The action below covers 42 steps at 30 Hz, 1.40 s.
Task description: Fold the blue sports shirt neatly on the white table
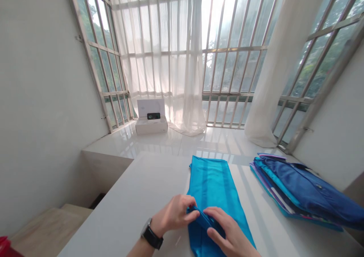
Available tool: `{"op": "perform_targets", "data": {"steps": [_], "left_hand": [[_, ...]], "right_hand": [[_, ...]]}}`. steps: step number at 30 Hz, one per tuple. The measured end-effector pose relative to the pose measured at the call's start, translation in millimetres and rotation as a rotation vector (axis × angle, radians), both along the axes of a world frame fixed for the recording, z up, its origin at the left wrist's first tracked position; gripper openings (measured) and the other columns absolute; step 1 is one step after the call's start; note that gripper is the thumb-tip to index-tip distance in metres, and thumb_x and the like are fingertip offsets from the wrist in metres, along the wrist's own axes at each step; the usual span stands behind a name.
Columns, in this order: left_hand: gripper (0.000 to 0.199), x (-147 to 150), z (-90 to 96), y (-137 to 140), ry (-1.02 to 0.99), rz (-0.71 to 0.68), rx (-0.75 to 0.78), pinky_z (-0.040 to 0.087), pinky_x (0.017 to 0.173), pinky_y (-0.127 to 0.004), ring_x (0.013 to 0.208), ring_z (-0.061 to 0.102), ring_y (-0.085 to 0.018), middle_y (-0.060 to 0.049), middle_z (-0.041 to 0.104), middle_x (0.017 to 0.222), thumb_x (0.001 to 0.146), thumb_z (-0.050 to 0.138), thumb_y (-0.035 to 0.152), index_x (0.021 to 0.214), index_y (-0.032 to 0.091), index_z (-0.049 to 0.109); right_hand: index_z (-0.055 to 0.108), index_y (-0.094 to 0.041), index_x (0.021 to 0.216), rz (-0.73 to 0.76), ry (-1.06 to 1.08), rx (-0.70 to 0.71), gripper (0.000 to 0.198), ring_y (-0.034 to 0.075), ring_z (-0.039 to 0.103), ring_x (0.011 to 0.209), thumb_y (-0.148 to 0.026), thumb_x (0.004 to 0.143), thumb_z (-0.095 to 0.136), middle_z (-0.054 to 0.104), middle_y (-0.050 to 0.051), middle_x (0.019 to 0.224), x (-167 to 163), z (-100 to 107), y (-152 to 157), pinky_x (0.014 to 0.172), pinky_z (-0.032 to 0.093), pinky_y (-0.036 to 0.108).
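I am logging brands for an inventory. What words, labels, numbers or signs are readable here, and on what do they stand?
None can be read.
White box by the window: faint marks on its raised lid, too small to read.
Watch on the left wrist: face turned away.
Turquoise cloth and stacked blue clothes: no visible print.

The near end of the turquoise cloth (212,185) runs off the bottom edge, partly covered by both hands. The right hand (227,232) is cut at the wrist. The stack of blue garments (307,190) leaves the right edge. A small dark device (153,116) on the white box (151,125) is too small to identify.
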State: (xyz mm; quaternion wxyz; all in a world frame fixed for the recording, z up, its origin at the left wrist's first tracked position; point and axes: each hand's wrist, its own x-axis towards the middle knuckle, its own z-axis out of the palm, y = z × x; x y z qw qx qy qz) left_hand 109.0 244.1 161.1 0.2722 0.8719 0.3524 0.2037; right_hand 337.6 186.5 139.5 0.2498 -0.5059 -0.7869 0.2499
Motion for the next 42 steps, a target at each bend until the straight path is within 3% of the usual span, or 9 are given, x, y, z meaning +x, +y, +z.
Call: {"op": "perform_targets", "data": {"steps": [4, 7, 10, 15, 20, 25, 32, 38, 42], "left_hand": [[0.012, 8.0, -1.0, -4.3, 0.052, 0.102, 0.096, 0.048, 0.069, -0.023, 0.076, 0.063, -0.015, 0.000, 0.070, 0.086, 0.094, 0.056, 0.030, 0.093, 0.021, 0.064], [0.009, 10.2, 5.4, -13.7, 0.044, 0.127, 0.220, 0.050, 0.081, -0.028, 0.092, 0.064, -0.019, -0.003, 0.069, 0.102, 0.092, 0.057, 0.024, 0.101, 0.023, 0.060], [0.012, 11.2, 9.4, -30.4, -0.007, 0.174, 0.307, 0.048, 0.091, -0.035, 0.102, 0.061, -0.023, -0.006, 0.066, 0.110, 0.091, 0.060, 0.028, 0.101, 0.023, 0.057], [0.016, 19.2, -22.0, -51.5, 0.212, -0.202, 0.233, 0.047, 0.079, -0.029, 0.093, 0.065, -0.020, -0.001, 0.069, 0.105, 0.090, 0.068, 0.036, 0.101, 0.027, 0.061], [0.019, 23.0, -50.1, -61.7, 0.334, -0.205, 0.317, 0.050, 0.082, -0.032, 0.097, 0.064, -0.023, -0.006, 0.070, 0.106, 0.091, 0.066, 0.038, 0.101, 0.023, 0.062], [0.011, 17.1, -35.5, -80.7, 0.331, -0.172, 0.389, 0.050, 0.090, -0.033, 0.100, 0.063, -0.022, -0.007, 0.069, 0.106, 0.092, 0.060, 0.028, 0.099, 0.019, 0.059], [0.004, 15.1, -13.2, -91.3, 0.367, -0.155, 0.452, 0.051, 0.084, -0.032, 0.092, 0.064, -0.020, -0.005, 0.069, 0.097, 0.090, 0.059, 0.020, 0.094, 0.019, 0.058], [0.013, 24.2, 1.6, -70.8, 0.450, -0.205, 0.444, 0.051, 0.070, -0.034, 0.078, 0.067, -0.024, -0.004, 0.071, 0.085, 0.083, 0.067, 0.031, 0.090, 0.020, 0.064], [0.009, 24.5, -2.2, -44.6, 0.326, -0.282, 0.376, 0.049, 0.067, -0.028, 0.078, 0.069, -0.020, 0.000, 0.074, 0.083, 0.082, 0.070, 0.031, 0.088, 0.025, 0.071]], "right_hand": [[0.070, -0.023, 0.103, -0.038, 0.020, 0.038, 0.035, 0.026, 0.068, 0.095, -0.053, 0.090, 0.056, 0.074, 0.010, 0.103, -15.4, -7.2, -0.1, 0.085, 0.057, 0.039], [0.068, -0.023, 0.087, -0.110, 0.095, 0.080, 0.039, 0.024, 0.068, 0.081, -0.051, 0.096, 0.042, 0.073, 0.008, 0.089, -19.8, -23.3, 5.7, 0.079, 0.057, 0.038], [0.070, -0.022, 0.088, -0.205, 0.202, 0.043, 0.047, 0.025, 0.069, 0.081, -0.060, 0.094, 0.043, 0.076, 0.010, 0.089, -15.9, -32.7, 11.5, 0.080, 0.057, 0.040], [0.073, -0.019, 0.090, -0.315, 0.315, -0.030, 0.056, 0.028, 0.069, 0.086, -0.070, 0.085, 0.051, 0.077, 0.010, 0.091, -7.2, -29.9, 15.0, 0.083, 0.057, 0.041], [0.067, -0.020, 0.081, -0.317, 0.397, -0.021, 0.048, 0.021, 0.060, 0.074, -0.066, 0.084, 0.056, 0.069, 0.002, 0.075, -5.8, -19.4, 14.8, 0.071, 0.053, 0.033], [0.048, -0.022, 0.064, -0.313, 0.499, 0.000, 0.047, 0.013, 0.039, 0.060, -0.065, 0.081, 0.059, 0.043, -0.006, 0.060, -2.9, -11.1, 18.5, 0.057, 0.039, 0.027], [0.043, -0.024, 0.064, -0.372, 0.627, -0.022, 0.050, 0.013, 0.033, 0.063, -0.067, 0.072, 0.066, 0.036, -0.006, 0.063, 2.1, -4.7, 20.6, 0.058, 0.037, 0.028], [0.048, -0.023, 0.067, -0.386, 0.680, -0.057, 0.049, 0.014, 0.037, 0.066, -0.067, 0.069, 0.069, 0.041, -0.005, 0.065, 5.7, 2.2, 19.1, 0.062, 0.040, 0.029], [0.049, -0.023, 0.066, -0.380, 0.679, -0.064, 0.050, 0.014, 0.038, 0.065, -0.068, 0.068, 0.069, 0.042, -0.005, 0.065, 6.9, 3.8, 20.5, 0.062, 0.040, 0.030]]}}
